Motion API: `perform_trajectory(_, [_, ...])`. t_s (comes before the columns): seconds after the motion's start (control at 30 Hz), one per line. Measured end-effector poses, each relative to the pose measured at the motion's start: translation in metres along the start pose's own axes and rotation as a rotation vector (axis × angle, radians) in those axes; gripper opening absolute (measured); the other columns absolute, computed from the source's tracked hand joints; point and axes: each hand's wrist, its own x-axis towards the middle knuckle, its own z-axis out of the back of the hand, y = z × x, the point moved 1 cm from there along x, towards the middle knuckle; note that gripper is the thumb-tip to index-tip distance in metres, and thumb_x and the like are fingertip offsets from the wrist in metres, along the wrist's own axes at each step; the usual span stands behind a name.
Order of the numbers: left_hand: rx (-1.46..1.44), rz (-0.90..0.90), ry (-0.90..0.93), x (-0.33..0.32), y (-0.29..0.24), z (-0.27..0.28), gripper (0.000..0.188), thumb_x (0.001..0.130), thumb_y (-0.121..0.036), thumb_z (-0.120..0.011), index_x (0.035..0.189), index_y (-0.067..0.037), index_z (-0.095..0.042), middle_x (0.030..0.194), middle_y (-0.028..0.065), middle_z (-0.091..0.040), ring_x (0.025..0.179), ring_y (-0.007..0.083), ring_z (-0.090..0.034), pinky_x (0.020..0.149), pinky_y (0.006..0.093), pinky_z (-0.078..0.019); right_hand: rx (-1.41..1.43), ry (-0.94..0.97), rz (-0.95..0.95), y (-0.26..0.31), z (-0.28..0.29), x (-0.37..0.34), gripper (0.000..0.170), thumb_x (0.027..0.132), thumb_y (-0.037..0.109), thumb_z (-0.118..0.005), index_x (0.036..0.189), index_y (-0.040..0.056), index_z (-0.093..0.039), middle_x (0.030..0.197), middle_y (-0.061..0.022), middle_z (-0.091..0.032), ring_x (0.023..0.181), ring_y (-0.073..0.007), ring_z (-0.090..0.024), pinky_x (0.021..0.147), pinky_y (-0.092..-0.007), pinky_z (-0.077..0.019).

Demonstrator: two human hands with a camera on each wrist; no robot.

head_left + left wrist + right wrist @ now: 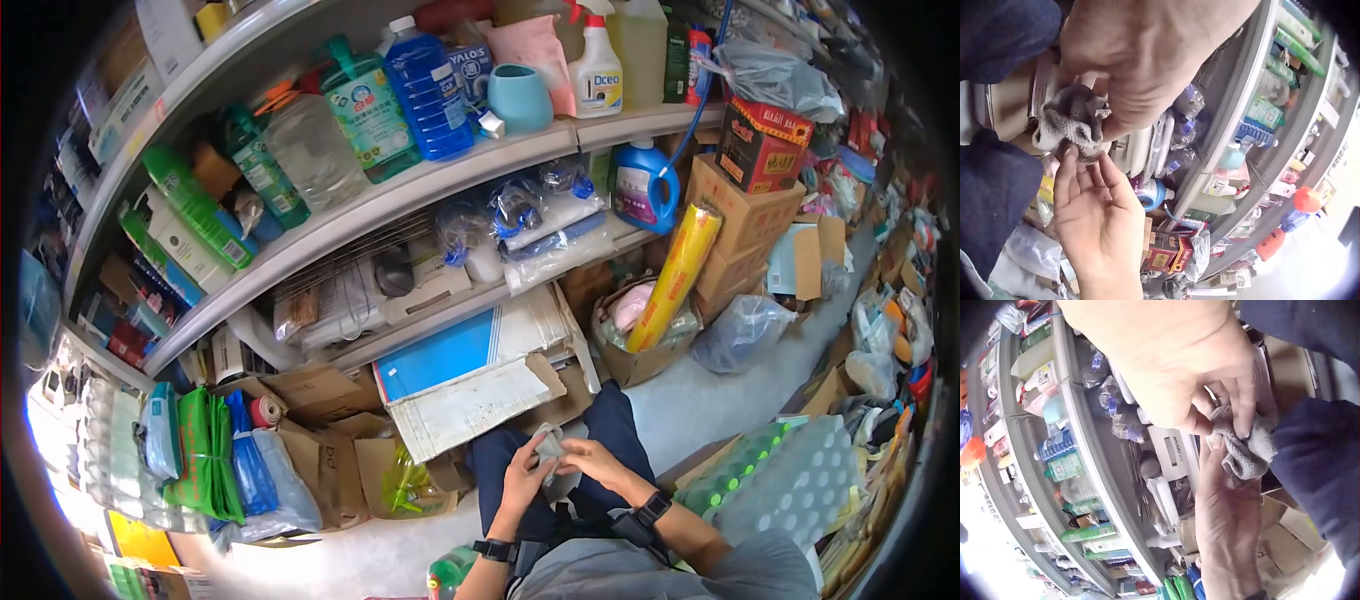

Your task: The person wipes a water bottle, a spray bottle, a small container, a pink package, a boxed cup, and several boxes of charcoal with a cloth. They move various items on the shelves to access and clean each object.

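Note:
A bunched grey knitted cloth [549,447] is between both hands, above the person's lap. In the head view the left hand [522,480] grips its left side, while the right hand [597,464] pinches it from the right. The left wrist view shows folds and a coarse knit edge on the cloth [1079,128], with the left hand [1147,56] over it and the right hand's fingers [1110,181] at its lower edge. Seen from the right wrist, the right hand [1179,369] has thumb and fingertips on the cloth [1244,447]; the left hand [1229,519] holds it from below.
Shelves [330,215] crowded with bottles curve across the front. Below them lean flat cardboard sheets [470,400]. Open cartons [400,480] and folded bags [205,450] stand at the left. A yellow roll [675,280] rises from a box at the right, near a grey plastic bag [742,335].

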Motion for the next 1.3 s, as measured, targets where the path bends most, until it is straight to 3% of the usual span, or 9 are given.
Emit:
perform_trajectory(0.1, [-0.054,-0.007,0.025,-0.008,-0.013,-0.001,0.052,0.083,-0.01,-0.071,0.133,-0.012,-0.056,0.118,0.0096,-0.059,0.094,0.0167,-0.065,0.083,0.0262,-0.0513,-0.075,-0.056,-0.028,0.013,-0.008,-0.019,0.04,0.091,0.012,-0.063,0.124,-0.0087,-0.055,0.11,-0.0137,-0.065,0.089,-0.0168,-0.067,0.075,-0.0274,-0.0551])
perform_trajectory(0.2, [0.07,0.069,-0.014,-0.016,-0.023,-0.002,0.045,0.085,-0.003,-0.066,0.129,-0.01,-0.06,0.074,-0.0002,-0.061,0.067,0.0039,-0.055,0.06,0.0222,-0.0464,-0.237,-0.103,-0.006,0.011,-0.007,-0.025,0.034,0.089,0.018,-0.067,0.117,-0.0026,-0.063,0.106,-0.0101,-0.066,0.081,-0.0139,-0.065,0.07,-0.0251,-0.0526])
perform_trajectory(0.27, [-0.023,0.069,-0.016,-0.015,-0.018,0.002,0.043,0.086,-0.001,-0.064,0.129,-0.007,-0.059,0.087,0.002,-0.064,0.075,0.0051,-0.057,0.066,0.0213,-0.047,-0.615,-0.196,0.311,0.019,-0.002,-0.026,0.027,0.09,0.02,-0.068,0.112,0.004,-0.068,0.101,-0.0063,-0.065,0.074,-0.0123,-0.062,0.065,-0.0233,-0.0501])
perform_trajectory(0.3, [-0.109,0.072,-0.027,-0.014,-0.014,0.004,0.042,0.087,0.002,-0.062,0.128,-0.004,-0.058,0.1,0.0041,-0.067,0.083,0.0064,-0.059,0.072,0.0204,-0.0475,-0.572,-0.207,0.372,0.04,-0.007,-0.03,0.021,0.091,0.019,-0.067,0.107,0.0069,-0.07,0.098,-0.0049,-0.062,0.072,-0.0112,-0.061,0.063,-0.0229,-0.0494])
perform_trajectory(0.5, [-0.267,0.12,-0.099,-0.005,-0.027,0.022,0.037,0.088,0.001,-0.06,0.125,-0.005,-0.06,0.1,0.0018,-0.067,0.087,0.0086,-0.062,0.076,0.0214,-0.0481,-0.391,-0.412,0.557,0.14,0.019,0.015,0.024,0.091,0.009,-0.062,0.114,0.0043,-0.064,0.101,-0.0037,-0.062,0.072,-0.0088,-0.06,0.064,-0.0231,-0.0487])
perform_trajectory(0.6, [-0.293,0.195,-0.1,0.012,-0.026,0.017,0.035,0.089,0.001,-0.06,0.124,-0.003,-0.06,0.105,0.0025,-0.065,0.092,0.0084,-0.06,0.079,0.0208,-0.0463,-0.397,-0.458,0.546,0.187,0.02,0.033,0.024,0.092,0.008,-0.06,0.115,0.0027,-0.062,0.106,-0.0058,-0.061,0.076,-0.0105,-0.062,0.065,-0.0237,-0.0494])
perform_trajectory(0.87, [-0.197,0.488,-0.046,0.083,-0.076,-0.008,0.035,0.087,-0.001,-0.061,0.122,-0.008,-0.062,0.081,-0.0046,-0.052,0.07,0.0042,-0.041,0.063,0.0205,-0.0335,-0.531,-0.478,0.744,0.275,0.068,0.1,0.025,0.092,0.005,-0.059,0.117,0.0014,-0.061,0.113,-0.0092,-0.059,0.077,-0.0142,-0.065,0.066,-0.0248,-0.0523])
perform_trajectory(0.97, [-0.165,0.42,0.04,0.11,-0.074,-0.013,0.036,0.09,0.001,-0.055,0.126,-0.005,-0.058,0.097,0.0026,-0.063,0.089,0.0097,-0.057,0.08,0.0229,-0.0444,-0.458,-0.526,0.823,0.321,0.09,0.108,0.026,0.093,0.005,-0.058,0.118,0.0008,-0.06,0.112,-0.0093,-0.06,0.079,-0.015,-0.067,0.067,-0.0253,-0.0524])
perform_trajectory(1.3, [-0.164,0.347,0.033,0.132,-0.195,-0.042,0.037,0.089,0.0,-0.057,0.125,-0.007,-0.059,0.099,0.0032,-0.063,0.087,0.0101,-0.057,0.077,0.0236,-0.0453,-0.353,-0.626,0.853,0.452,0.114,0.073,0.028,0.093,0.003,-0.058,0.12,0.001,-0.058,0.113,-0.007,-0.061,0.079,-0.0103,-0.062,0.07,-0.0231,-0.051])
